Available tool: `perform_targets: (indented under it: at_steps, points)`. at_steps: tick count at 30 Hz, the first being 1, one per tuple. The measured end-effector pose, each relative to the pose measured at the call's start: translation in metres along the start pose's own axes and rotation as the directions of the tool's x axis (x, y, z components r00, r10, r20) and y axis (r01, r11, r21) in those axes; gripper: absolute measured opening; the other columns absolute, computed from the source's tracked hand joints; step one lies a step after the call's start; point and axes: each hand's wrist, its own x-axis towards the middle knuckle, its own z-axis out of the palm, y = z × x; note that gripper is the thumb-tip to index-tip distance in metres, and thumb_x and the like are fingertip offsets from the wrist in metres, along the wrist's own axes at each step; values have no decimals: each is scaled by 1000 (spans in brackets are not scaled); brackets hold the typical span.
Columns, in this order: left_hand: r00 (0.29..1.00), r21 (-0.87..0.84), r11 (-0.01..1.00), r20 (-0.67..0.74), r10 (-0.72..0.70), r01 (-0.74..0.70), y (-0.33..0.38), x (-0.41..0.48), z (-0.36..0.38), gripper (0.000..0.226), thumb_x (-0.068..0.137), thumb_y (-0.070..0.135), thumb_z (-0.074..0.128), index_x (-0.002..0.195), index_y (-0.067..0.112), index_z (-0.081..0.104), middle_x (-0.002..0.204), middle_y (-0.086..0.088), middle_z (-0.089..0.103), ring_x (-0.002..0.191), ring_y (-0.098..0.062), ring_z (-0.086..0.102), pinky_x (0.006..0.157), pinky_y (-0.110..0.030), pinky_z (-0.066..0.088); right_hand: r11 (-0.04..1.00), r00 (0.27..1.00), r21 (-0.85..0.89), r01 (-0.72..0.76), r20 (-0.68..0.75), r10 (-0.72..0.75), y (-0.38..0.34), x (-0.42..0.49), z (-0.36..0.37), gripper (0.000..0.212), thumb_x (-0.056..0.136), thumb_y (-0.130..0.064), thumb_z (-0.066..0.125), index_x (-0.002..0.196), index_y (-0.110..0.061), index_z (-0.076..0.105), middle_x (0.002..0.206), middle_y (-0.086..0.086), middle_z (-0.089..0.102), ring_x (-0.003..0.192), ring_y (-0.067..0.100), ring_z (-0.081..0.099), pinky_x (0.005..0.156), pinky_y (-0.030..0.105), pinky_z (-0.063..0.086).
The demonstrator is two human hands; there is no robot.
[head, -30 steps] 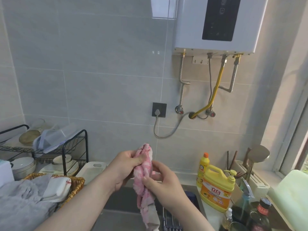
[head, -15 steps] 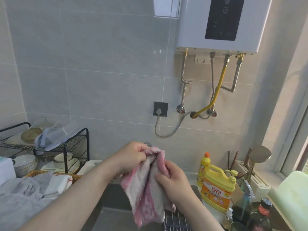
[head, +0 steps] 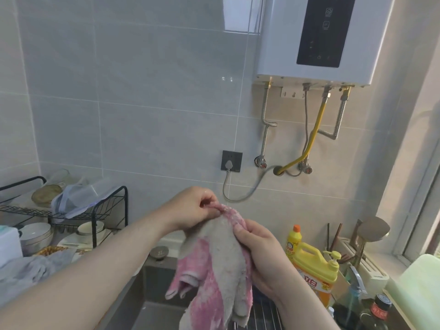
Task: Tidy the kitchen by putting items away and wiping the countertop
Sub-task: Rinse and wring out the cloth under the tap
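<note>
A pink and grey-white cleaning cloth (head: 217, 270) hangs in front of me above the dark sink (head: 152, 296). My left hand (head: 190, 208) pinches its top edge at the upper left. My right hand (head: 259, 256) grips the top edge and right side of the cloth. The cloth is spread between both hands, pale side facing me, and its lower end droops over a metal rack (head: 264, 315) in the sink.
A black dish rack (head: 95, 215) with bowls and plastic containers stands at the left, with a grey cloth (head: 26, 272) below it. Yellow detergent bottles (head: 314, 270), a utensil holder and dark bottles crowd the right. A water heater (head: 316, 39) with pipes hangs on the wall.
The cloth went from a twisted bunch to an opened sheet held by its top edge. Both hands stayed close together; the view tilted slightly upward.
</note>
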Motion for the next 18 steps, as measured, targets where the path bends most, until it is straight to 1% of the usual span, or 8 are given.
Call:
perform_targets:
  at_steps: [3,5,6,8,9,12,15,18]
  points:
    - [988,42,988,-57,-145,148,-40,-9,33,7,81,26,68,77,24,63,74,4,66,69,-15,61,63,-27,45,1000,1000,-24,-17,-26,17,-6,2,4,24,99,-8,49,104,9,66,103,33,67,88,36,66,83,44,54]
    - [937,-38,941,-95,-337,335,-62,-25,50,21,83,34,63,71,18,60,66,0,65,58,-18,57,58,-30,41,998,998,-51,-19,-58,17,-6,3,4,20,100,-3,47,104,7,64,95,28,68,83,33,67,79,42,54]
    - [891,-182,885,-78,-448,429,-69,-37,57,32,86,39,59,66,15,57,58,-3,63,49,-19,53,55,-29,39,999,997,-48,-20,-74,16,-6,3,4,19,100,-1,47,104,4,64,94,25,69,82,33,67,79,43,55]
    - [782,-487,670,43,-622,560,-78,-61,72,52,94,50,51,61,10,55,49,-13,58,38,-20,48,48,-24,36,1000,994,2,-12,-104,12,-5,3,1,20,98,4,47,109,1,63,96,25,69,85,35,67,83,47,54]
    - [737,-552,568,134,-663,611,-77,-73,77,61,95,56,44,62,7,55,51,-18,59,38,-21,49,44,-22,35,999,992,31,-8,-124,12,-5,3,0,22,97,5,47,113,1,61,98,25,69,87,36,67,85,49,54]
    - [701,-487,513,379,-604,706,-76,-89,87,88,82,79,23,83,5,71,74,-18,72,55,-23,60,52,-23,45,989,985,144,-25,-167,49,1,10,-4,27,97,8,44,119,0,58,106,30,68,94,41,66,96,59,50]
    - [729,-551,478,527,-437,684,-72,-84,90,90,73,81,17,113,21,70,106,-9,74,94,-25,68,84,-33,52,952,980,302,-49,-172,105,6,16,-7,35,96,9,41,121,-6,60,116,33,65,102,44,64,100,62,46]
    - [780,-738,259,561,-277,623,-61,-76,83,84,82,77,19,124,21,66,125,-12,66,119,-35,59,102,-46,42,914,983,401,-63,-132,126,8,18,-10,44,93,8,40,125,-15,61,121,30,64,96,40,67,99,57,47]
